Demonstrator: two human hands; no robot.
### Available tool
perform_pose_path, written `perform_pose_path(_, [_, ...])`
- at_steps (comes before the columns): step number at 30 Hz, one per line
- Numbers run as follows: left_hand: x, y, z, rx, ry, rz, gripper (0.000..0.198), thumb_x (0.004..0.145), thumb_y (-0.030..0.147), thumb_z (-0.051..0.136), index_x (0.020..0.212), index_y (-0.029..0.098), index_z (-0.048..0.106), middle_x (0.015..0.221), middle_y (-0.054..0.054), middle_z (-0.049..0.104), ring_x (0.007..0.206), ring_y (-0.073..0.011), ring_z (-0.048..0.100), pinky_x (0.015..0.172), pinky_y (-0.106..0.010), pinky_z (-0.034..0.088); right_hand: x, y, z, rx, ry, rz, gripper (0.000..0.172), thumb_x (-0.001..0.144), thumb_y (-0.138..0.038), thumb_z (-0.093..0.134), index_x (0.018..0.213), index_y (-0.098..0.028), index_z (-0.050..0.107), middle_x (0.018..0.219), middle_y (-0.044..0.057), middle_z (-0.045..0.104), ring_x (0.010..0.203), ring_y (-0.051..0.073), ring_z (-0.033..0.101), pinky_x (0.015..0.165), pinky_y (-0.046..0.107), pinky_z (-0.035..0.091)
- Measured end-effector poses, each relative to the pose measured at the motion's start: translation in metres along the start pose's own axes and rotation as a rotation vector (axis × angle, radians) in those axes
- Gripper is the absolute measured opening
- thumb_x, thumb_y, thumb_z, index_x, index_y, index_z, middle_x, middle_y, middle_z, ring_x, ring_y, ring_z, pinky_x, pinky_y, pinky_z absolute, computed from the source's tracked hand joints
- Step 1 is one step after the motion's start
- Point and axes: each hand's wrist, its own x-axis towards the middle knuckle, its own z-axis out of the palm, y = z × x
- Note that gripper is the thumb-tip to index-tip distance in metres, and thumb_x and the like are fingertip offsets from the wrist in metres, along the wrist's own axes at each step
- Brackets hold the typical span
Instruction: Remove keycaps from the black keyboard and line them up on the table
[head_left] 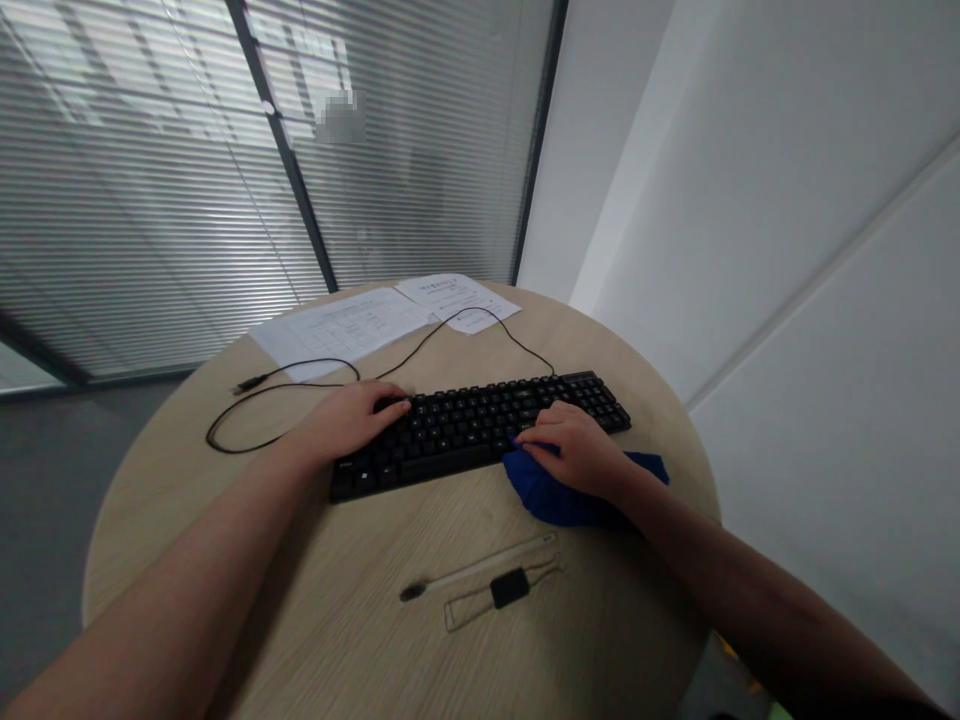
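A black keyboard (480,425) lies across a round wooden table (360,640). My left hand (352,418) rests on the keyboard's left end, fingers curled over its top corner. My right hand (574,447) presses a blue cloth (555,490) against the keyboard's front edge near its right half, fingers bent around the cloth. The cloth spreads onto the table under my wrist.
The keyboard's black cable (300,385) loops over the table to the left, its plug lying loose. Printed paper sheets (375,320) lie at the far edge. A thin clear brush (480,572) and a wire keycap puller (506,590) lie near me. Window blinds and white walls surround the table.
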Motion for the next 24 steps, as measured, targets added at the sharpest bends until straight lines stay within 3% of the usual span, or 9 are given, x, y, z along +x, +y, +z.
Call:
perform_pose_path(12, [0.0013,-0.0014,0.0008,-0.013,0.007,0.001,0.050,0.089,0.055,0.039,0.109,0.020,0.069,0.108,-0.008,0.072,0.098,-0.0255,0.065,0.090,-0.037,0.047,0.0011,-0.0013,0.0035,0.032,0.004,-0.001,0.019,0.092,-0.020,0.057,0.097,-0.020,0.075,0.082,0.005,0.067,0.082,0.018,0.055,0.078,0.032,0.041])
perform_pose_path(19, [-0.0003,0.0002,0.0000,-0.022,0.005,-0.008,0.049,0.089,0.054,0.039,0.109,0.020,0.069,0.109,-0.008,0.072,0.100,-0.0253,0.064,0.092,-0.036,0.047,-0.0005,0.0022,0.0038,0.077,0.012,0.080,0.019,0.092,-0.021,0.057,0.099,-0.020,0.074,0.086,0.005,0.068,0.085,0.018,0.059,0.079,0.031,0.044])
perform_pose_path(24, [-0.0001,-0.0002,-0.0003,-0.024,0.008,-0.008,0.049,0.089,0.055,0.039,0.109,0.021,0.069,0.109,-0.008,0.072,0.099,-0.0253,0.065,0.091,-0.036,0.047,-0.0007,0.0015,0.0003,0.080,-0.004,0.007,0.018,0.089,-0.018,0.058,0.096,-0.021,0.075,0.083,0.005,0.068,0.085,0.018,0.060,0.079,0.030,0.045])
